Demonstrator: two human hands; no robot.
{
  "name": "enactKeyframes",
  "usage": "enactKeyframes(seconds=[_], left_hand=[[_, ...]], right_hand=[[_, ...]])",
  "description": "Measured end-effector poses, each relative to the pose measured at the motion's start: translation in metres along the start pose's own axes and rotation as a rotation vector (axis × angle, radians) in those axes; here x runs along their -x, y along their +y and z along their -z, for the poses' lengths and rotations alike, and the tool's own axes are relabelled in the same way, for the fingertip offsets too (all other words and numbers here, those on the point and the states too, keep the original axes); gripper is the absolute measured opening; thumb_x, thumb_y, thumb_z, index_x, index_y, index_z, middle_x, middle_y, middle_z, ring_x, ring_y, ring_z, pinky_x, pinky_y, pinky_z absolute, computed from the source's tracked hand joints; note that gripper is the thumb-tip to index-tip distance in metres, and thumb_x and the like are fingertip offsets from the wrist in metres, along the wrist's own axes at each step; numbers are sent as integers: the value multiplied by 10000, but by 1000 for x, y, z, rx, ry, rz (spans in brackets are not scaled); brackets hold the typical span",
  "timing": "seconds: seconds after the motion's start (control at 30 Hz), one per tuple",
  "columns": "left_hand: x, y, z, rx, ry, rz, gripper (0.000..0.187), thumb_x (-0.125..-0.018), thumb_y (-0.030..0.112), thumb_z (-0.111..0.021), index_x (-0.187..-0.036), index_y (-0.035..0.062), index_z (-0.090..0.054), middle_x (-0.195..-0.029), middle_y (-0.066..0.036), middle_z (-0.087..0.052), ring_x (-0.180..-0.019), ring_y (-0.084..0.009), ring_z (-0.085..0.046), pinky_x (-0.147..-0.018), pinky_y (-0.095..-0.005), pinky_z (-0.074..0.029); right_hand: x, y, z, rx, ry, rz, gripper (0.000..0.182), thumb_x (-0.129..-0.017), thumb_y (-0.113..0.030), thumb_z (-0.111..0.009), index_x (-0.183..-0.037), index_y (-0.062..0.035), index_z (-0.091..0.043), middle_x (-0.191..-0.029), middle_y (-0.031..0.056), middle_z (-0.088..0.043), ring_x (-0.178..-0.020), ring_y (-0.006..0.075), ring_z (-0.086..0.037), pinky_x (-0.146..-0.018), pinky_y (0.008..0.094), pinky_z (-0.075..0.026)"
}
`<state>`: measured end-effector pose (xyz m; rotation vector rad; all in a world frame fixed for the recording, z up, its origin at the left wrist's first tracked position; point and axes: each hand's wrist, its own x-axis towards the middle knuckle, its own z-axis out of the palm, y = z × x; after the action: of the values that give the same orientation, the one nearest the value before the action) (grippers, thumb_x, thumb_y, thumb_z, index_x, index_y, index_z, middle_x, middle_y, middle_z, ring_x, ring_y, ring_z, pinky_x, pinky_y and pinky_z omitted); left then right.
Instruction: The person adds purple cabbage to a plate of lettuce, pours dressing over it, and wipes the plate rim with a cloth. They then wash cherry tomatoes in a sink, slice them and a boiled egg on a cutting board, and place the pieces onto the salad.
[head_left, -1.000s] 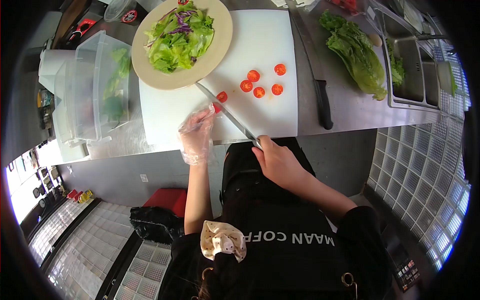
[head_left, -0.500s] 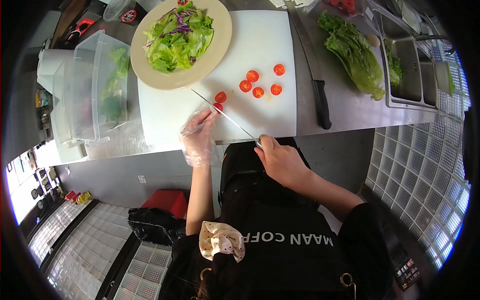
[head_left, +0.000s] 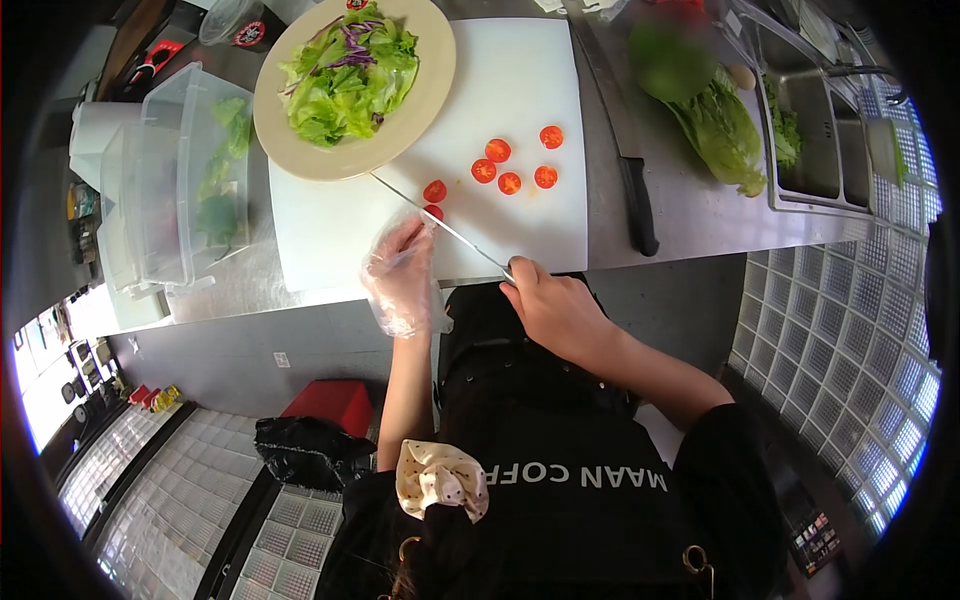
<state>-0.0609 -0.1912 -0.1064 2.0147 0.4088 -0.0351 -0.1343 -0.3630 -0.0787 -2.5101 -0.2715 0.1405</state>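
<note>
My left hand (head_left: 402, 262), in a clear plastic glove, has its fingers closed on a small red tomato piece (head_left: 433, 212) at the near part of the white cutting board (head_left: 330, 235). My right hand (head_left: 548, 300) is bare and wrapped round the handle of a thin knife (head_left: 440, 222). The blade slants up and left across the board, over the tomato at my left fingertips. Another tomato half (head_left: 434, 191) lies just above the blade. Several cut halves (head_left: 497, 150) lie cut side up further right.
A beige plate (head_left: 425, 110) of lettuce and purple shreds overlaps the board's upper left. A clear bin (head_left: 165, 190) stands left. Right of the board are a black-handled knife (head_left: 640, 205), lettuce (head_left: 725, 130) and a sink (head_left: 805, 185).
The view has shifted slightly, so board, plate and tomatoes sit a little further left. Both hands keep the same holds, and the knife stays over the tomato at my left fingertips.
</note>
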Motion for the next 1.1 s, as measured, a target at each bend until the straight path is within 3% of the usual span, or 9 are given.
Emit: enactKeyframes(seconds=[0.4,0.47,0.6,0.7,0.77,0.8,0.9,0.97,1.1], left_hand=[[10,-10,-9,90,129,-142,149,-771,43,-695,-885,-51,-674,-820,-82,-671,-753,-110,-599,-711,-245,-486],[11,-7,-8,79,81,-86,170,-771,42,-693,-908,-53,-657,-824,-79,-668,-757,-115,-603,-712,-248,-488],[15,2,-8,77,50,-164,202,-778,59,-689,-942,-48,-635,-827,-79,-664,-758,-121,-611,-717,-248,-490],[6,-3,-4,-54,167,-137,225,-787,70,-681,-973,-39,-617,-839,-86,-663,-770,-131,-623,-729,-248,-491],[6,-2,4,12,189,41,224,-792,74,-674,-981,-33,-620,-846,-84,-665,-780,-133,-626,-738,-249,-491],[6,0,9,-13,181,53,227,-784,99,-679,-989,14,-629,-888,-93,-664,-778,-158,-639,-734,-270,-496],[6,-10,27,89,100,-21,283,-785,89,-676,-1049,5,-615,-948,-88,-651,-852,-157,-626,-771,-274,-490],[6,-17,34,229,106,83,326,-781,62,-677,-1076,-47,-592,-980,-90,-632,-910,-155,-597,-821,-270,-473],[7,-34,44,587,169,66,243,-843,32,-604,-1069,-55,-576,-1003,-109,-623,-883,-154,-596,-794,-278,-508]], right_hand=[[-16,18,1,103,-92,122,219,-899,-196,-534,-852,-12,-426,-663,114,-548,-484,282,-584,-414,329,-470],[-5,22,5,66,-149,33,222,-889,-184,-546,-888,1,-423,-691,142,-542,-522,333,-582,-447,380,-477],[-18,17,-8,133,-175,51,218,-888,-184,-545,-892,-2,-426,-707,157,-559,-561,349,-596,-478,401,-487],[-10,27,12,-48,-128,19,200,-899,-192,-525,-857,-16,-441,-689,151,-573,-615,368,-600,-555,421,-498],[4,32,33,-207,-258,-114,174,-902,-178,-512,-944,-16,-466,-738,157,-596,-656,408,-591,-618,458,-486],[6,31,46,-198,-248,-109,174,-902,-178,-512,-944,-16,-466,-738,157,-596,-656,408,-591,-618,458,-486],[2,31,89,-306,-145,-226,207,-907,-160,-493,-1046,-9,-470,-836,178,-604,-714,409,-591,-638,461,-476],[-19,43,114,-88,180,-113,279,-875,-119,-515,-1129,-15,-461,-922,183,-579,-794,370,-597,-674,434,-488],[-75,75,114,309,277,-26,359,-813,-90,-521,-1162,-30,-460,-973,137,-537,-894,314,-572,-760,399,-490]])
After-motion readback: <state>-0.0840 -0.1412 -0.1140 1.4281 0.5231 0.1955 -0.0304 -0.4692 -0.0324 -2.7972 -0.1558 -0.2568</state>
